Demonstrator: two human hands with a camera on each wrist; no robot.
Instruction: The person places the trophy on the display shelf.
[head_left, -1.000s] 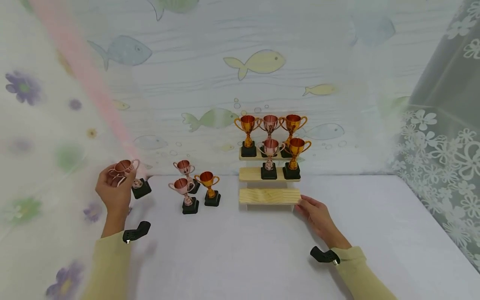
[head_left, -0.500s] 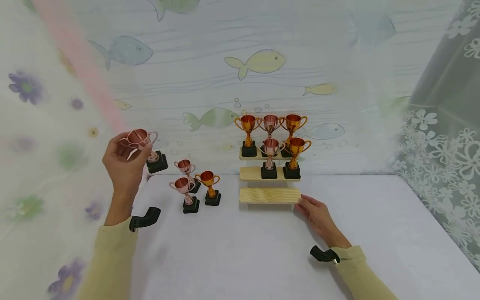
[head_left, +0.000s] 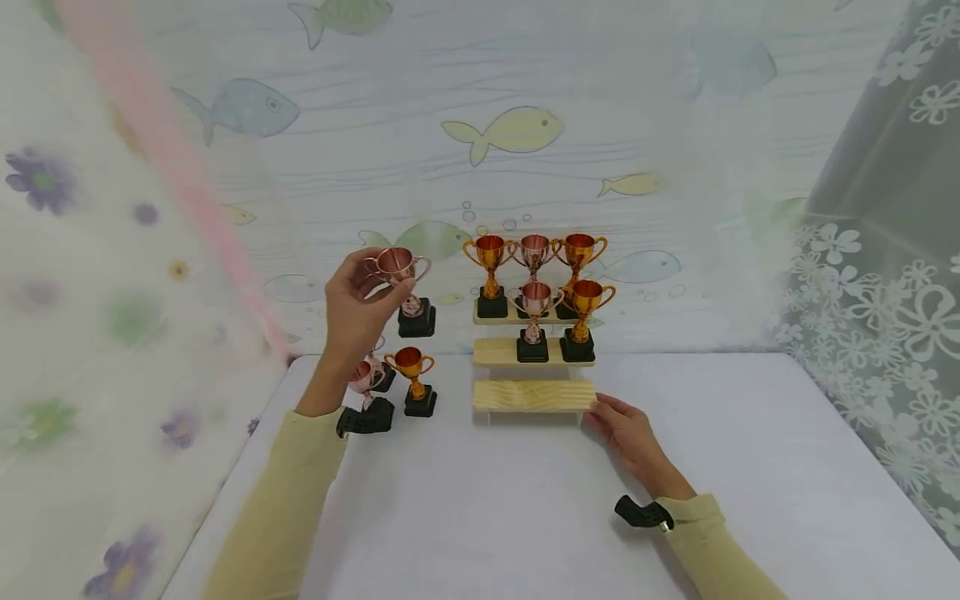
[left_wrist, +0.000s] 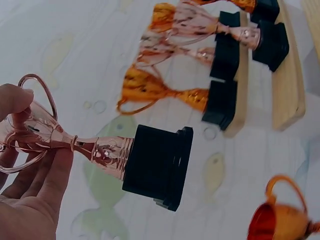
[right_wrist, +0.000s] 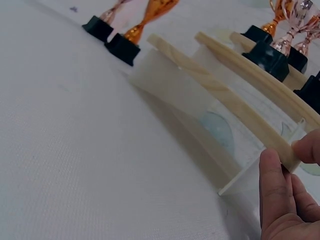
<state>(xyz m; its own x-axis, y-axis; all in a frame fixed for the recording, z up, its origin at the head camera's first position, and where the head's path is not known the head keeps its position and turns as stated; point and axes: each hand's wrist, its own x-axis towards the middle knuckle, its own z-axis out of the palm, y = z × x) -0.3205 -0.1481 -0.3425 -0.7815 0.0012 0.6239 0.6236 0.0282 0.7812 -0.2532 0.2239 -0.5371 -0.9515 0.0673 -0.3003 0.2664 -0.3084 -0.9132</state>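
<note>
My left hand (head_left: pixel 356 317) grips a rose-gold trophy cup (head_left: pixel 417 318) by its bowl, in the air left of the stand. In the left wrist view, thumb and fingers wrap the cup, and its black base (left_wrist: pixel 156 165) points toward the right. My right hand (head_left: pixel 632 440) pinches the right end of the lowest shelf (head_left: pixel 532 396) of a three-step wooden stand; the right wrist view shows the thumb above the board (right_wrist: pixel 220 90) and fingers below. On the middle shelf (head_left: pixel 493 352) stand a rose-gold trophy (head_left: pixel 533 337) and a gold trophy (head_left: pixel 581 333), toward its right end.
Two gold trophies and a rose-gold one (head_left: pixel 536 250) stand in a row on the top shelf (head_left: pixel 478 318). On the white table (head_left: pixel 480 508) at left are a gold trophy (head_left: pixel 418 400) and two rose-gold ones, partly hidden by my left wrist. A fish-print cloth (head_left: pixel 517 183) hangs behind.
My left hand has lifted the rose-gold trophy from the far left and carried it right, over the trophies on the table. My right hand keeps its hold on the shelf end.
</note>
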